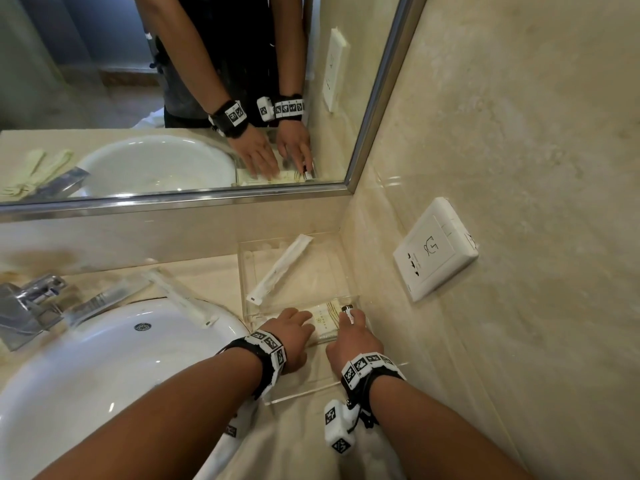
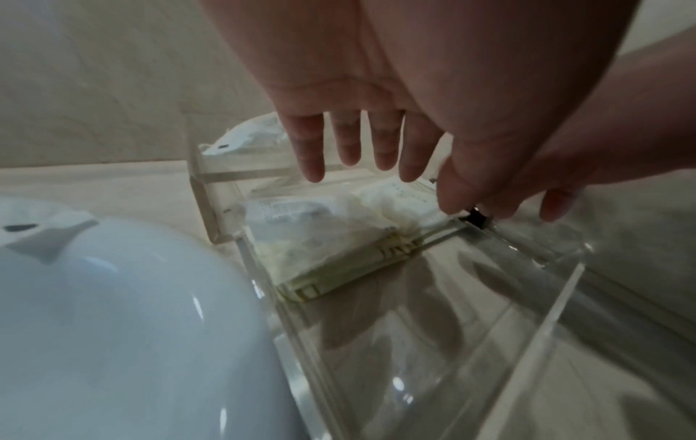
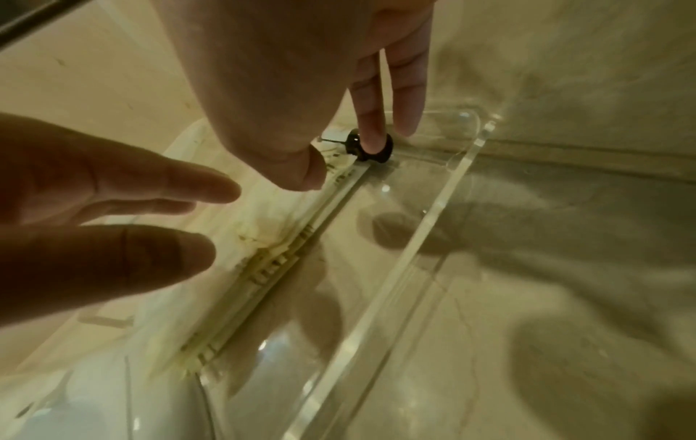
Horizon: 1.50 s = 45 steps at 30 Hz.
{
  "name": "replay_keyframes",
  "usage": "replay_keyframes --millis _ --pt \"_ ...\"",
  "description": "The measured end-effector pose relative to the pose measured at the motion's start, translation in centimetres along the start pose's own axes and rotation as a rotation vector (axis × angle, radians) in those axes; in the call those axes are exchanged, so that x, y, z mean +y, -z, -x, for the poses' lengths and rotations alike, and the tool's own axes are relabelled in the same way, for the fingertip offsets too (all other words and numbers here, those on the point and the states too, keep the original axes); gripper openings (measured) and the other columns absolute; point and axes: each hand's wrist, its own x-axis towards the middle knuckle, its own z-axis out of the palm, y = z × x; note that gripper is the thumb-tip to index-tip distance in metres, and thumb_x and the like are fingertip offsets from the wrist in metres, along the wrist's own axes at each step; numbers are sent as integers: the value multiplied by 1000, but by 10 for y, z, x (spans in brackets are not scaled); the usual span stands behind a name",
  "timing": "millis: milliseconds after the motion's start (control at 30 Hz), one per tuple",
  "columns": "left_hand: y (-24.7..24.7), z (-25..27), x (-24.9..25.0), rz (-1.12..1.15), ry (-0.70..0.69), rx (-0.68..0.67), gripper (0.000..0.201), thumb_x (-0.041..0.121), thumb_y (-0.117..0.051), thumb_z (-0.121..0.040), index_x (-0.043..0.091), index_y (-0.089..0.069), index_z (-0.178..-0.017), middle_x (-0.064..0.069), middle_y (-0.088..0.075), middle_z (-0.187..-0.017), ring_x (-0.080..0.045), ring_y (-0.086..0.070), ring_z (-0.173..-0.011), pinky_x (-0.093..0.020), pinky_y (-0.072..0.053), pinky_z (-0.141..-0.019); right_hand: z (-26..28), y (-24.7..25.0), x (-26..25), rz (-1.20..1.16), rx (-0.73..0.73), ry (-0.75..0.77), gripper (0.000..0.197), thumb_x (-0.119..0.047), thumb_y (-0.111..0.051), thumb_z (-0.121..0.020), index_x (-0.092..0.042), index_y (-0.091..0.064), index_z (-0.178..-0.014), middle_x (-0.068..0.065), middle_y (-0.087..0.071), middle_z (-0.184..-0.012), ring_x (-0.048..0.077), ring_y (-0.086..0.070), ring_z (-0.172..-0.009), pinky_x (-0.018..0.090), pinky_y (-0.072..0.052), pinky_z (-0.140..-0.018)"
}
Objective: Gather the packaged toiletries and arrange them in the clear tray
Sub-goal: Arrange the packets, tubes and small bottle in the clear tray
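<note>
Left hand (image 1: 292, 336): inside the tray (image 1: 301, 389), fingers straight and spread, lying over the flat pack (image 1: 323, 323); holding nothing.
Right hand (image 1: 353, 344): just right of the left hand, fingers reaching down to a small tube (image 1: 349, 311) at the tray's right wall; one fingertip sits on its dark cap, and whether the hand grips it I cannot tell.
Tray: clear, on the surface (image 1: 214, 275) in the corner under both hands.
Sachet (image 1: 280, 268): long and white, lying aslant in the tray beyond the fingertips.
Second sachet (image 1: 183, 296): outside the tray, left of the left hand, on the sink (image 1: 104, 368) rim.
Left wrist view: the left fingers (image 2: 314, 148) hang above the pack (image 2: 339, 247) (the head view hides that gap); the sink's outer wall (image 2: 132, 312) touches or nearly touches the tray (image 2: 557, 303).
Right wrist view: the cap (image 3: 371, 146) is a dark ring with a fingertip (image 3: 371, 131) on it; the left hand (image 3: 94, 214) comes in from the left, and the pack's printed edge (image 3: 271, 268) runs along the tray floor.
Surface: pale beige stone.
Room: mirror (image 1: 173, 81) ahead of the hands, tap (image 1: 31, 306) far left, wall socket (image 1: 436, 247) to the right.
</note>
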Motion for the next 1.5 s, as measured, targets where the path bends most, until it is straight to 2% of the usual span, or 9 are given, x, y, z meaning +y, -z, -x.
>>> replay_keyframes --millis 200,333,500,867,1000,1167,1300,1400,1500 --pt "22 13 -10 69 132 90 58 32 -54 -91 23 -40 -147 -3 -25 -159 -27 -20 -145 -44 -34 -114 -2 15 -28 -64 21 185 68 -30 -57 -91 -31 -32 -154 -2 -12 -165 24 -36 -141 39 -43 -107" --pt "33 21 -30 100 254 154 55 30 -55 -90 26 -44 -144 -3 -25 -159 -27 -19 -145 -43 -37 -112 -2 22 -51 -77 32 268 67 -28 -55 -90 -33 -33 -153 -2 -12 -165 26 -32 -141 40 -41 -107" --pt "37 29 -47 141 365 139 57 30 -57 -88 23 -45 -143 -6 -24 -158 -30 -19 -144 -46 -39 -109 -12 19 -67 -53 -30 301 67 -30 -54 -89 -34 -32 -153 -3 -9 -165 25 -28 -144 40 -39 -109" --pt "18 68 -100 204 539 108 60 28 -54 -89 24 -37 -147 -5 -22 -159 -28 -21 -144 -44 -37 -110 -21 21 -113 36 -53 346 67 -27 -54 -89 -39 -32 -151 -3 -14 -164 24 -32 -141 39 -44 -105" --pt "6 80 -119 222 627 65 58 25 -54 -87 24 -39 -143 -4 -29 -152 -29 -32 -135 -44 -44 -103 -30 22 -130 62 -80 326 69 -26 -57 -90 -39 -30 -152 -3 -7 -165 25 -40 -135 38 -47 -101" --pt "-9 90 -137 248 642 8 58 20 -55 -85 25 -39 -141 -5 -25 -153 -30 -38 -129 -45 -48 -97 -37 13 -147 91 -69 310 63 -32 -51 -95 -38 -28 -154 -1 -4 -165 27 -43 -133 37 -46 -100" --pt "-15 89 -147 306 614 6 56 18 -53 -84 28 -40 -137 -3 -21 -154 -33 -48 -118 -42 -49 -91 -46 7 -150 121 -53 310 63 -28 -48 -94 -39 -30 -153 -2 -6 -164 27 -37 -135 37 -44 -100" --pt "-19 85 -151 337 563 7 55 18 -55 -83 31 -40 -134 -2 -15 -157 -34 -50 -117 -40 -48 -90 -56 2 -152 141 -37 308 60 -40 -52 -96 -40 -31 -152 -4 -7 -163 25 -35 -135 36 -44 -96" --pt "-23 79 -153 349 541 -11 61 19 -55 -84 33 -36 -141 2 -8 -161 -34 -45 -124 -41 -46 -98 -62 -1 -152 146 -17 308 59 -50 -53 -95 -40 -35 -150 -4 -9 -163 25 -34 -136 37 -44 -99"
